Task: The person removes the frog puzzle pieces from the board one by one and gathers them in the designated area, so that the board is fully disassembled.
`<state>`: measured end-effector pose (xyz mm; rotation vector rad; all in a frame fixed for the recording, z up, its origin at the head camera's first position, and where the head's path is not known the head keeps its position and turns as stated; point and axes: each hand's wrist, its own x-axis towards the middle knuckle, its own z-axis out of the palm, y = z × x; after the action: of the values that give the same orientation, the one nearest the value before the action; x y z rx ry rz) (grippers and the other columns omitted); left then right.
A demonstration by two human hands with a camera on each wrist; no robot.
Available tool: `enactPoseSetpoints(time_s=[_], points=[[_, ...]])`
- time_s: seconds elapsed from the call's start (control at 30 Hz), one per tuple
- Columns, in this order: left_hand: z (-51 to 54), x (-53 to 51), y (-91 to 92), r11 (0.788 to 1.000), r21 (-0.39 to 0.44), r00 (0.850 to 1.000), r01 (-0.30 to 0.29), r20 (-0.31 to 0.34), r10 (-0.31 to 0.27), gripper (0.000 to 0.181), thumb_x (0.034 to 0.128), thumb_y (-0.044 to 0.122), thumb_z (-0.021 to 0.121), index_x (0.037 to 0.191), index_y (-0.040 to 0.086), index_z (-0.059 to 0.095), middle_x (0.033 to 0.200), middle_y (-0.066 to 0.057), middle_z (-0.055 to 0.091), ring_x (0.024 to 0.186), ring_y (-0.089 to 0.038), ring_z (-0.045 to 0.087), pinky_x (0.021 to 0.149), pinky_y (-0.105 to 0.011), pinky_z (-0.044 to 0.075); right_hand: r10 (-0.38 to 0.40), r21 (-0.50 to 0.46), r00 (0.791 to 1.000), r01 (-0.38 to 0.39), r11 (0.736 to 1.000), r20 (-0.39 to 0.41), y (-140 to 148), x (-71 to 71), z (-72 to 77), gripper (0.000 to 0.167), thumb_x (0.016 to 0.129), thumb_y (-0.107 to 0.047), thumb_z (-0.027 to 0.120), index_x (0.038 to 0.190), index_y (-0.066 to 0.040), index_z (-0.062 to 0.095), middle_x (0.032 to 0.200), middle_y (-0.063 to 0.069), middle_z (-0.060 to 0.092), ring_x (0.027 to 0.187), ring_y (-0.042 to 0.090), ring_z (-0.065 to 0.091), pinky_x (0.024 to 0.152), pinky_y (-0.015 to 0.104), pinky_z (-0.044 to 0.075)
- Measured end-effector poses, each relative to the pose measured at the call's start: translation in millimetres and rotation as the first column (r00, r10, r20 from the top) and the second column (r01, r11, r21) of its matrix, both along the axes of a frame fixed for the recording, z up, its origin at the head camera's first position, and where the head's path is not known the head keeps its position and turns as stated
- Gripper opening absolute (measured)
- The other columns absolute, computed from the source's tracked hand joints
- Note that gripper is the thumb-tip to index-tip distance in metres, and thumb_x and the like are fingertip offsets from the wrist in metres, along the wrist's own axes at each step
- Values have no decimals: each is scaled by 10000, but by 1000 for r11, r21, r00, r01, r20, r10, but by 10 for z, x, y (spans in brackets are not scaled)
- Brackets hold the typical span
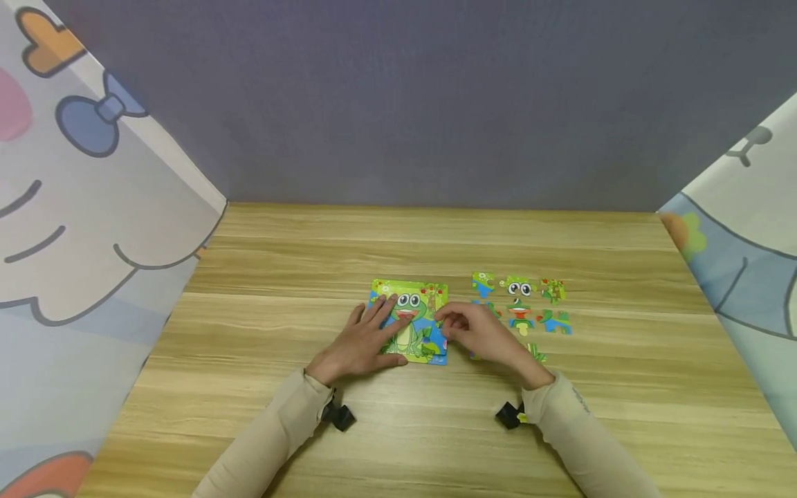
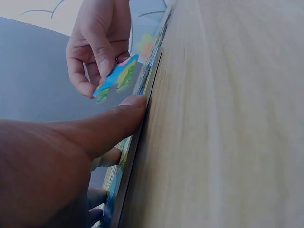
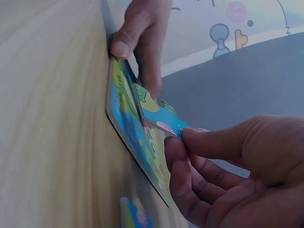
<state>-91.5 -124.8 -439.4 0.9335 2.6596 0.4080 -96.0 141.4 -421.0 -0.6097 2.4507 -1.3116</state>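
A square frog puzzle board (image 1: 438, 294) lies flat on the table. My left hand (image 1: 361, 346) rests on its left part with fingers spread, and in the left wrist view the thumb (image 2: 130, 107) lies at the board's edge. Over the right side of the board, my right hand (image 1: 482, 335) pinches a blue and green puzzle piece (image 3: 164, 116) between thumb and fingertips. That piece (image 2: 118, 78) is tilted above the board in the left wrist view. Whether its edge touches the board, I cannot tell.
Several loose puzzle pieces lie right of the board, including one with eyes (image 1: 518, 288), one with a red mouth (image 1: 519, 311) and a blue-green one (image 1: 557, 321). My right hand and forearm partly cover others. A grey panel (image 1: 436, 104) stands behind the wooden table (image 1: 299, 242).
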Motion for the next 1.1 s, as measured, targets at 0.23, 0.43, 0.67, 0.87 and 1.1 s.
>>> enactPoseSetpoints(time_s=[0.23, 0.43, 0.67, 0.87, 1.1], points=[[3, 2, -18, 1000, 19, 1000, -4, 4, 4, 759, 955, 510, 610, 1585, 207, 313, 1691, -196, 105, 1567, -417, 117, 1208, -678, 147, -55, -24, 998, 54, 998, -15, 158, 6, 29, 199, 926, -3, 670, 1121, -23, 698, 928, 88, 712, 799, 99, 632, 722, 219, 544], [-12, -1, -22, 1000, 22, 1000, 0, 1, 0, 769, 954, 508, 613, 1588, 201, 305, 1692, -196, 100, 1567, -418, 115, 1209, -679, 140, -93, -69, 996, 93, 993, -4, 451, 17, 48, 211, 935, 27, 643, 1142, 21, 679, 940, 130, 704, 820, 89, 635, 727, 211, 545], [-51, -1, -20, 999, 39, 1000, -2, 10, 2, 778, 950, 496, 621, 1589, 192, 299, 1692, -198, 98, 1568, -417, 109, 1212, -678, 125, -180, -98, 983, 177, 979, -28, 878, 84, 183, 231, 926, 73, 627, 1155, 72, 656, 979, 164, 696, 828, 27, 649, 714, 221, 571], [-35, 10, -25, 1000, 28, 1000, 0, 10, 0, 771, 955, 503, 611, 1590, 198, 297, 1692, -197, 96, 1568, -419, 110, 1212, -676, 132, -235, -90, 971, 231, 969, -37, 1211, 185, 182, 232, 928, 65, 631, 1160, 78, 645, 969, -97, 680, 826, -2, 645, 710, 189, 557], [-5, 9, -24, 1000, 18, 1000, 12, -6, -12, 753, 960, 506, 602, 1584, 198, 315, 1687, -207, 109, 1562, -430, 127, 1197, -688, 162, -238, -83, 969, 233, 969, -62, 1572, 332, 82, 239, 904, 113, 627, 1143, 125, 618, 943, -171, 683, 815, -15, 656, 695, 171, 547]])
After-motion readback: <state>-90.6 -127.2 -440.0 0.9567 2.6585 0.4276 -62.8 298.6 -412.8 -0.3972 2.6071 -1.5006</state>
